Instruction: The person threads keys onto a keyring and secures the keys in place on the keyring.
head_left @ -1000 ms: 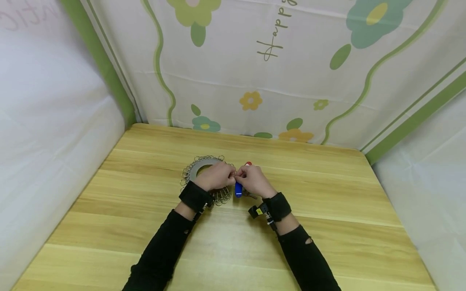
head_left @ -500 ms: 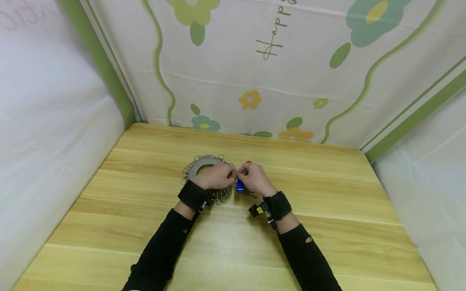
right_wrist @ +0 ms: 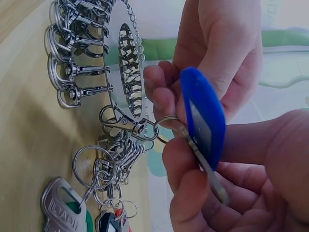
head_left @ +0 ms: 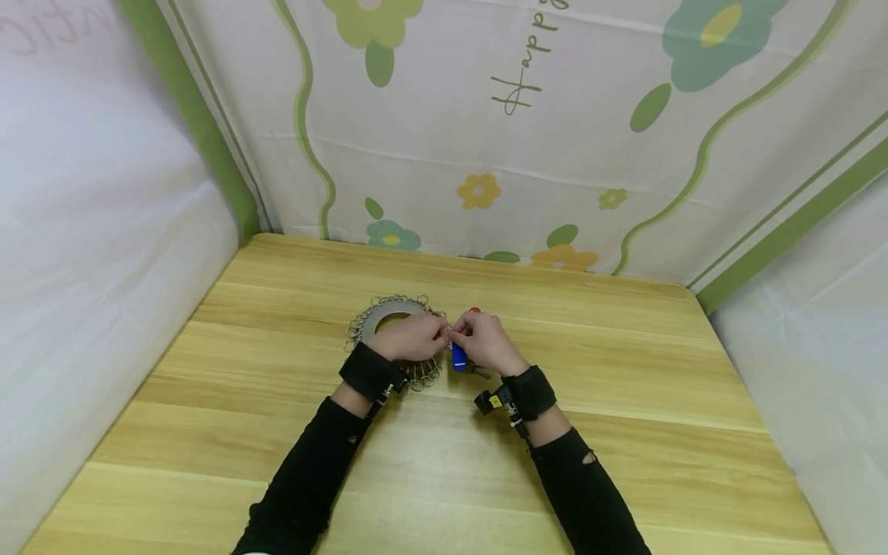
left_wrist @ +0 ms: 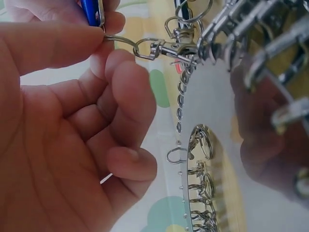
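A flat grey metal ring (head_left: 369, 322), edged with several swivel clasps and small split rings, lies under and beside my left hand (head_left: 414, 338). In the left wrist view, that hand's thumb and a finger pinch a split ring (left_wrist: 119, 39), which is linked to a swivel clasp (left_wrist: 166, 49) on the metal ring. My right hand (head_left: 489, 344) pinches a blue key tag (right_wrist: 203, 113) with a pale window, right by the split ring. A thin metal piece (right_wrist: 218, 188), perhaps a key, lies along the tag. Fingers partly hide where ring and tag meet.
A silver key (right_wrist: 63, 205) with a green part hangs from the clasps in the right wrist view, near dark and red items. Something red (head_left: 475, 310) shows behind my right hand. The wooden table (head_left: 444, 478) meets a flowered cloth wall (head_left: 416, 177) at its back.
The blue tag has shifted and tilted slightly at the fingertips of my right hand. Both hands stay almost in place, and the metal ring has not visibly moved.
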Motion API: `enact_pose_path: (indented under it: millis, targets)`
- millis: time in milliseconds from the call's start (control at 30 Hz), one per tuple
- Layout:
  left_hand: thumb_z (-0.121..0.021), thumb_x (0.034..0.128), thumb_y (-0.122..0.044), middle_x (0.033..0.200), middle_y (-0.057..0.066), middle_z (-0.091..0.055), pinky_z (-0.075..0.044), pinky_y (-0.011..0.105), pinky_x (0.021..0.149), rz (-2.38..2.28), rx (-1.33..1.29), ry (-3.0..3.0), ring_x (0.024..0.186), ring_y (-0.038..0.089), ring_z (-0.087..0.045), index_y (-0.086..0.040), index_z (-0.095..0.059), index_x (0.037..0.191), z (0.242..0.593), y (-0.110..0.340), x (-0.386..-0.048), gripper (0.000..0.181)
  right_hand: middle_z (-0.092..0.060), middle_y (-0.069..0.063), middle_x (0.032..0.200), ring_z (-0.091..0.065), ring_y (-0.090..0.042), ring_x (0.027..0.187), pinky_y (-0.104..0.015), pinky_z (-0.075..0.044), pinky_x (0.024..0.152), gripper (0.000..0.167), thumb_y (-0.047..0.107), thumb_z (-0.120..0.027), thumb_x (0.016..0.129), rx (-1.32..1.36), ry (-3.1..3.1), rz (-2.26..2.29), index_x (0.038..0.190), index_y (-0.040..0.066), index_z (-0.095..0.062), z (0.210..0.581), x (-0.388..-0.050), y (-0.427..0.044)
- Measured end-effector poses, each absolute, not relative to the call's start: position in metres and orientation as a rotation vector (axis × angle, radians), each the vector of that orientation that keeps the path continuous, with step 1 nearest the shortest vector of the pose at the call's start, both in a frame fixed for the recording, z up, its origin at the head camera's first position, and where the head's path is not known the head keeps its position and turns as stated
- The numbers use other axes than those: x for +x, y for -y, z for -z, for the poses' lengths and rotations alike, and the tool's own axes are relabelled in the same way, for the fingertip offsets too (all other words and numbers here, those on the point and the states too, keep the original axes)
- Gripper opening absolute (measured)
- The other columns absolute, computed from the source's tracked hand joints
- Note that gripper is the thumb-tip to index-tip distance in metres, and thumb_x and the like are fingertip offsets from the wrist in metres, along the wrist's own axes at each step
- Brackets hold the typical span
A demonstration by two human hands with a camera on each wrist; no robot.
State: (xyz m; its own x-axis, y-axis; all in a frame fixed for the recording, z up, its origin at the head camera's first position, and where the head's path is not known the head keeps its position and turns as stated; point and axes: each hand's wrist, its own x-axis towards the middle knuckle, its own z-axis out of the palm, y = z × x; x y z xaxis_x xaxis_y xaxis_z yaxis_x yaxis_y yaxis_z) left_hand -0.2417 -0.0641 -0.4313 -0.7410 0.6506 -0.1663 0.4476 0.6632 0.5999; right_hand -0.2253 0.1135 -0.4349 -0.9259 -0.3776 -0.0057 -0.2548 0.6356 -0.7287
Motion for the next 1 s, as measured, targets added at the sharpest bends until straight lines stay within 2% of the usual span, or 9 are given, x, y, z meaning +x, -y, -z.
enact_pose_path:
  millis: [333,600,833,1000]
  targets:
    - [-0.051,0.0940,-0.008,0.067,-0.001,-0.045,-0.033,0.023,0.055,-0.797,0.929,-2.514,0.053,0.010,-0.039,-0.010,-0.054,0.086,0.4308,0.0652,-0.2420,0.009,-0.062,-0.002,0.078,-0.057,-0.014,0.061,-0.027,-0.047,0.057,0.010,0.015,-0.060,0.094,-0.477,-2.682,1.202,0.089,0.008,-0.065,0.4352,-0.2263,-0.1147]
    - [-0.046,0.1004,-0.014,0.066,-0.001,-0.042,-0.033,0.024,0.055,-0.792,0.937,-2.498,0.052,0.011,-0.039,-0.010,-0.051,0.082,0.4286,0.0661,-0.2412,0.020,-0.061,-0.003,0.078,-0.058,-0.015,0.062,-0.028,-0.047,0.057,0.011,0.016,-0.060,0.094,-0.403,-2.674,1.210,0.091,0.008,-0.065,0.4359,-0.2273,-0.1158]
    - [-0.045,0.1016,-0.017,0.068,0.001,-0.043,-0.033,0.024,0.055,-0.729,0.916,-2.481,0.055,0.013,-0.041,-0.002,-0.054,0.089,0.4240,0.0665,-0.2390,0.021,-0.060,-0.003,0.074,-0.056,-0.016,0.058,-0.027,-0.045,0.053,0.010,0.013,-0.059,0.094,-0.436,-2.667,1.183,0.089,0.007,-0.065,0.4382,-0.2271,-0.1153]
    - [-0.044,0.1020,-0.018,0.070,0.002,-0.045,-0.034,0.025,0.056,-0.696,0.900,-2.500,0.056,0.013,-0.042,-0.004,-0.055,0.091,0.4248,0.0653,-0.2389,0.021,-0.060,-0.003,0.074,-0.055,-0.016,0.057,-0.027,-0.044,0.053,0.009,0.012,-0.059,0.095,-0.473,-2.665,1.166,0.089,0.007,-0.065,0.4375,-0.2268,-0.1150]
